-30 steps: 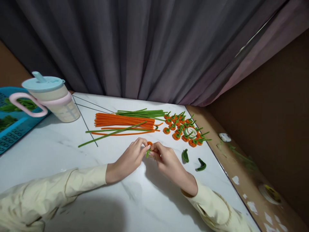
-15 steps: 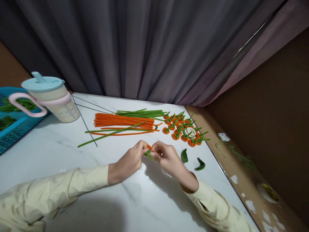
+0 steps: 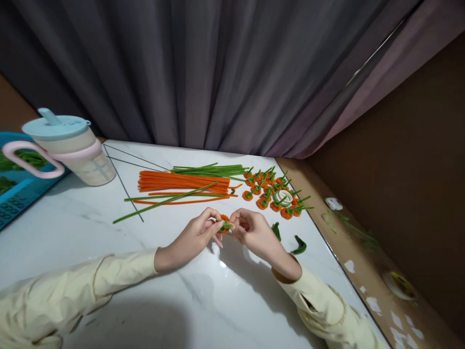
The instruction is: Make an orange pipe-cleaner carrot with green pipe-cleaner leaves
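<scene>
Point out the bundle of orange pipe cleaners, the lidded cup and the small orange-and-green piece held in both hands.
bundle of orange pipe cleaners (image 3: 183,181), head view, middle of the stack
lidded cup (image 3: 74,152), head view, its side wall
orange-and-green piece (image 3: 225,225), head view, its green part between the fingertips

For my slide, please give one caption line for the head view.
Left hand and right hand pinch a small orange-and-green pipe-cleaner piece above the white table, near orange pipe cleaners.

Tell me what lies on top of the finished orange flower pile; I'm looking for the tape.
A white tape roll rests on the pile of orange pipe-cleaner flowers, green stems poking around it. Whatever flowers lie under the roll are covered.
</scene>
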A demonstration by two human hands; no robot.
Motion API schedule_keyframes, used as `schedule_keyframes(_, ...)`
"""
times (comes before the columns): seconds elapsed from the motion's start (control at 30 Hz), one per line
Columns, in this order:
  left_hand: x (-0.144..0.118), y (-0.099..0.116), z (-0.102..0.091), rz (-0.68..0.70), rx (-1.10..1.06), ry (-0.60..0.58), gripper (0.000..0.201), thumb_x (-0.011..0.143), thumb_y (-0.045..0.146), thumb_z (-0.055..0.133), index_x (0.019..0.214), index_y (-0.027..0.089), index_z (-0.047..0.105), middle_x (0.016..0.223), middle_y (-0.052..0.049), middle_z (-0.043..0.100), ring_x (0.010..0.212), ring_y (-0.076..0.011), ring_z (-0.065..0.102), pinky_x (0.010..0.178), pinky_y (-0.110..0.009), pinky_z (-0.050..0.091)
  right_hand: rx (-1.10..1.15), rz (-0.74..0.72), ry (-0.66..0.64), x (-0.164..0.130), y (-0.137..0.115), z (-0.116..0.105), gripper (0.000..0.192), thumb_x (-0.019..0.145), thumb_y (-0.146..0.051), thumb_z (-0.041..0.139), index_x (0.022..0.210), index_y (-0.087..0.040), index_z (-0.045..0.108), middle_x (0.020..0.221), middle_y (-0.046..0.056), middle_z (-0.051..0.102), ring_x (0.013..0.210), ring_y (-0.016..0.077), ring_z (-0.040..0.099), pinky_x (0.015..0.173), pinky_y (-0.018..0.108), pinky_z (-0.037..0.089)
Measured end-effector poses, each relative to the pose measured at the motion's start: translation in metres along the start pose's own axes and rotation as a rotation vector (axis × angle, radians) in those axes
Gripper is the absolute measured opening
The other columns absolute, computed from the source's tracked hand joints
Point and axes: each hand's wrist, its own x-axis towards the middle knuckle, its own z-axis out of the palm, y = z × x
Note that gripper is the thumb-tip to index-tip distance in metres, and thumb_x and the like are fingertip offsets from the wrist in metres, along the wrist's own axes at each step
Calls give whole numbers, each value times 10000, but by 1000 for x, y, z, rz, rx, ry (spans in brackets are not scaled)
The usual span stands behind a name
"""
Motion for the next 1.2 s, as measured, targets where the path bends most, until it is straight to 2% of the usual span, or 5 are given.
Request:
schedule_keyframes(0.17,1,-4,0,9,-30,4,238,888,429,469,884,206,388,678,34,551,617,-139,597,621,-293,448,-21,-4,-69,0,-1,-3,70,773,-191,510,707,-176,492,527,-40,519,453,92,477,474,216,397)
schedule_keyframes(0.4,2,0,-2,10,17,53,234,877,425,478,884,201,414,639,38,541,611,-146,598,601,-284,439,-496,-392,23,-6,-1,-16,75,820,-141,535,774,-192,505,762,18,575,651,128,506,569,227,357)
schedule_keyframes(0.83,2,-2,-1,-31,-3,13,218,881,399,479,851,192,420,604,46,554,600,-144,618,597,-260,464,-922,-604,7,-8,6,1,225,772,10,413,839,-177,520,791,58,570,740,177,506,520,249,262)
schedule_keyframes(1.03,8,-3,-5,-63,-224,-14,289,809,432,588,823,172,462,762,21,533,614,-109,601,598,-265,517,-433,-339,-70,-2,1,-23,106,829,-102,460,780,-175,520,685,1,557,566,105,495,529,212,392)
schedule_keyframes(1.2,7,0,-5,-9,-107,11,250,839,413,550,842,180,458,686,26,552,616,-125,600,605,-269,502,-145,41,-182,-4,-7,-23,108,817,-184,453,760,-167,543,578,-21,499,462,99,479,366,191,430)
